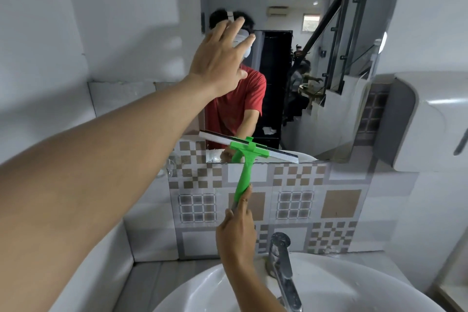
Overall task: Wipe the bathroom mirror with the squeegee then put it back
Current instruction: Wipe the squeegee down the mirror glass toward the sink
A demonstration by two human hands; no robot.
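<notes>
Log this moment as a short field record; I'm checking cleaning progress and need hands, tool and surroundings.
left hand: left hand raised, fingers spread, open at the upper left of the frameless wall mirror
right hand: right hand in a closed grip on the handle's lower end
tool: green plastic squeegee, blade tilted, at the mirror's bottom edge
below: white ceramic basin with chrome tap
wall: patterned grey-brown tiles
right side: white wall dispenser

A green-handled squeegee with a white-and-black blade is held upright. Its tilted blade is pressed near the bottom edge of the wall-mounted mirror.
</notes>
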